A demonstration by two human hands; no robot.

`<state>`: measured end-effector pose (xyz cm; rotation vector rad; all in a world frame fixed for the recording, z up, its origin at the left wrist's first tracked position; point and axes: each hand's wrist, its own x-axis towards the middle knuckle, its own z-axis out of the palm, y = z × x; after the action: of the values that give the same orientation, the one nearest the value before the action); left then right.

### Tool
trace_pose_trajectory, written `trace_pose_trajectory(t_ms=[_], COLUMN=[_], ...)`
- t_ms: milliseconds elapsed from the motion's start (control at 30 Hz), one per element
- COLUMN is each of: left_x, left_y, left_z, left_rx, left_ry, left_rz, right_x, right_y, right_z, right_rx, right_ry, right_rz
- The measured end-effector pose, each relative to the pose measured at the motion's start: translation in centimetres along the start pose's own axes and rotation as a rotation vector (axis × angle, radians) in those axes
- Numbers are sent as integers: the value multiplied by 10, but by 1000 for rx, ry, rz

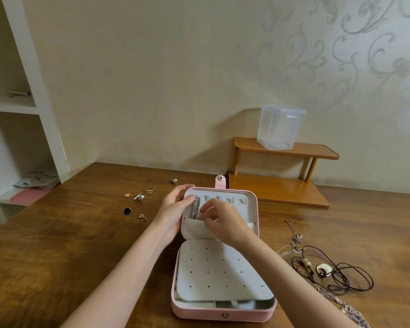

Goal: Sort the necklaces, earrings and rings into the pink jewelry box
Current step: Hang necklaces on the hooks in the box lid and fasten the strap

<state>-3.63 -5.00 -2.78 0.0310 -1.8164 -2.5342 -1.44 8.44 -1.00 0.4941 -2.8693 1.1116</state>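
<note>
Lying wide open on the brown wooden table (69, 245), the pink rectangular jewelry box (223, 311) is the hub of it all, its raised lid facing the person and its grey perforated earring panel (213, 271) covering the base. Up in that lid, a silver chain necklace (195, 207) hangs from the leftmost hook, its lower end dropping towards the grey fabric pocket (194, 229) below. The left hand (173, 209) grips the lid's left edge, fingers curled round the top corner and thumb lying just beside the chain. The right hand (223, 221) sits inside the lid just right of the chain, fingertips drawn together at the pocket's upper edge; whether they pinch fabric or chain, I cannot tell. Left of the box, a scatter of small gold and pearl earrings (140, 197) and a black square earring (127, 211) lie well apart from both hands. Right of the box, a black cord necklace with a pale oval pendant (323, 268) rests tangled among thin silver chains (294, 240).
</note>
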Motion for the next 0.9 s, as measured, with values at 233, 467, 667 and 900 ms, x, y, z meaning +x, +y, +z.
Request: trace_pose_trajectory(t_ms=[233, 467, 667, 900], left_x=[3, 17, 23, 3], left_y=[-5, -28, -22, -3], left_z=[4, 18, 26, 68], left_rx=[66, 689, 1084, 998], left_ry=[40, 104, 157, 35], left_rz=[-44, -114, -2, 270], right_x=[-2, 4, -17, -21], right_y=[9, 76, 127, 134], right_z=[-25, -95, -102, -92], right_rx=[10, -459, -595, -334], right_ry=[246, 193, 153, 172], right_rz=[-16, 283, 537, 557])
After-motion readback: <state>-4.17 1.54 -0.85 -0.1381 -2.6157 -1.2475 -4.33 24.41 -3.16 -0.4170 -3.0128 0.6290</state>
